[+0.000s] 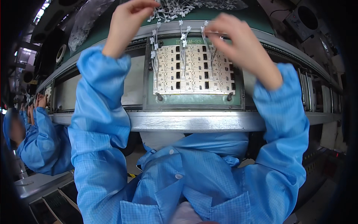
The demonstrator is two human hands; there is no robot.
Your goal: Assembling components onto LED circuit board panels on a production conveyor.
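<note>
White panel: a board (194,70) of small pale modules in rows sits in a grey-green fixture (194,100) on the conveyor line, straight ahead of the person.
Done: several white-plugged leads (183,48) already hang over the upper rows of the board, more at its left edge and centre; judging by that, a part of the wiring is in place.
Left: the lower rows and most of the right side show bare dark sockets, so much of the board looks unfinished.
Left hand: left hand (125,24) is raised above the board's upper left corner, fingertips pinched together on a lead drawn from the pile.
Right hand: right hand (244,44) hovers over the board's upper right corner, thumb and forefinger pressed together near a plug; whether a lead is actually held there cannot be told.
Supply: a tangled pile of leads (186,7) lies on the green shelf just above the fixture, with a clear bag (87,18) to its left.
Around: a steel rail (194,121) runs below the fixture; a co-worker's sleeve (41,145) in blue shows far left.
In the way: hanging leads cross the upper sockets, and the right hand covers the corner.
</note>
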